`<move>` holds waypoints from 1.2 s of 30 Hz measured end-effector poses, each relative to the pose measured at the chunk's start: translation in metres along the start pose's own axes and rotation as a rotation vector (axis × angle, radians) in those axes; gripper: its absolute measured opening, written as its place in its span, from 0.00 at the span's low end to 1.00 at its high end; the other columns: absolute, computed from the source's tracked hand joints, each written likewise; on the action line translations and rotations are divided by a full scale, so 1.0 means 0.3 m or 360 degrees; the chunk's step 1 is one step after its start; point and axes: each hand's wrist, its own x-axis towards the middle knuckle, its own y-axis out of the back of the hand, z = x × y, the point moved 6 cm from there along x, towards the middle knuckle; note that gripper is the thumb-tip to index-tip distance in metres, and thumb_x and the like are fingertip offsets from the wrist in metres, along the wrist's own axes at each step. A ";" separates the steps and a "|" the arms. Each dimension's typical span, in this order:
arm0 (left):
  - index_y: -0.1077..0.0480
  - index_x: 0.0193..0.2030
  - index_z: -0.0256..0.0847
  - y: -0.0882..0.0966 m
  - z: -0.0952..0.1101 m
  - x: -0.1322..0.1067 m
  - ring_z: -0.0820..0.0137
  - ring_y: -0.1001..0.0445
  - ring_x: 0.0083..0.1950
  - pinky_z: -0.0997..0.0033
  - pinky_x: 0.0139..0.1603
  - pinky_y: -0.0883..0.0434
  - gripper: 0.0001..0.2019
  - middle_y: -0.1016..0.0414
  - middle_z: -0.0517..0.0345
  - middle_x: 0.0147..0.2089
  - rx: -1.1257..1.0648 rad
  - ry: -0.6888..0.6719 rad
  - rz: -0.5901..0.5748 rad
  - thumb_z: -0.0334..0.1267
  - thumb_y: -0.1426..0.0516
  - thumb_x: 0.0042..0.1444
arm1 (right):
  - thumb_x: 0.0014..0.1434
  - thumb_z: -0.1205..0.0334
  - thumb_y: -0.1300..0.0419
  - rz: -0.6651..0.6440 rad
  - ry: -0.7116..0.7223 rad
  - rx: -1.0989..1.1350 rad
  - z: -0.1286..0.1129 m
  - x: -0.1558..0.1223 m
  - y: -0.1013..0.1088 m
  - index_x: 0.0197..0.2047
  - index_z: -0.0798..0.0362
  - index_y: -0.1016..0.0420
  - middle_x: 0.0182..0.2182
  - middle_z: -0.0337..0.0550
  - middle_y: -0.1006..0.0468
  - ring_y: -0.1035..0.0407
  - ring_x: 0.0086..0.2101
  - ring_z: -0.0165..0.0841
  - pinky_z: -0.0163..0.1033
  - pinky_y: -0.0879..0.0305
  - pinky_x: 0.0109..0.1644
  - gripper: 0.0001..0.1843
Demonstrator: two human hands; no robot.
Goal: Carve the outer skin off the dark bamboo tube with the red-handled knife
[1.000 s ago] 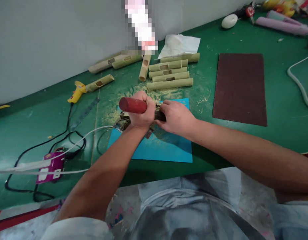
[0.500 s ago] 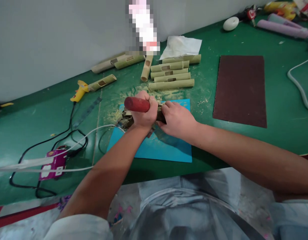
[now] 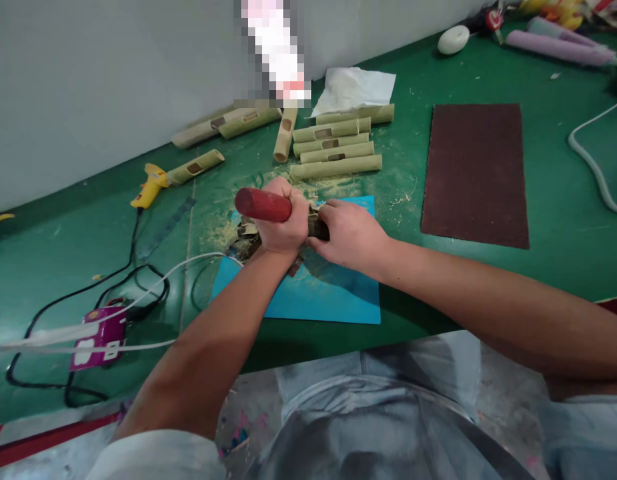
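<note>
My left hand (image 3: 287, 223) is closed around a thick red handle (image 3: 264, 205) that slants up and to the left. The tool's working end is hidden by the hand. Close beside it, my right hand (image 3: 352, 233) grips a dark brown piece (image 3: 318, 229), its fingers curled over the far side. Most of that piece is covered, so I cannot make out its kind. Both hands are above a blue board (image 3: 323, 303) dusted with pale shavings. Dark scraps (image 3: 245, 243) lie at the left of my left hand.
Several cut bamboo tubes (image 3: 337, 167) lie beyond the board, near a white paper sheet (image 3: 355, 90). A yellow glue gun (image 3: 151, 187) rests at left, with a purple power strip (image 3: 99, 337) and cords nearer me. A dark brown sheet (image 3: 474, 175) lies at right on the green table (image 3: 403, 267).
The whole view has shifted a little, so things appear slightly farther left. Both hands keep the same grips, with hardly any movement over the board.
</note>
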 end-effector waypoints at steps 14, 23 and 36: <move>0.44 0.23 0.43 0.011 -0.002 -0.007 0.71 0.41 0.26 0.64 0.32 0.42 0.18 0.42 0.63 0.23 -0.0018 0.0019 0.0054 0.41 0.44 0.63 | 0.64 0.53 0.37 -0.0003 -0.0034 0.0034 0.001 0.000 0.003 0.42 0.57 0.22 0.43 0.51 0.20 0.28 0.41 0.40 0.43 0.39 0.41 0.14; 0.44 0.23 0.43 0.015 0.011 -0.011 0.72 0.41 0.26 0.65 0.31 0.41 0.19 0.42 0.63 0.23 -0.0076 0.0047 0.0141 0.42 0.43 0.62 | 0.64 0.53 0.36 0.0000 -0.0045 0.0073 0.002 0.002 -0.003 0.42 0.57 0.23 0.43 0.51 0.21 0.28 0.41 0.40 0.42 0.39 0.40 0.14; 0.35 0.23 0.44 0.216 0.089 0.076 0.73 0.36 0.23 0.63 0.28 0.38 0.16 0.34 0.63 0.21 -0.0294 0.0289 0.0418 0.38 0.39 0.61 | 0.63 0.56 0.35 0.0139 0.0535 -0.0205 -0.027 -0.026 0.013 0.50 0.58 0.24 0.47 0.56 0.23 0.34 0.47 0.46 0.46 0.41 0.45 0.17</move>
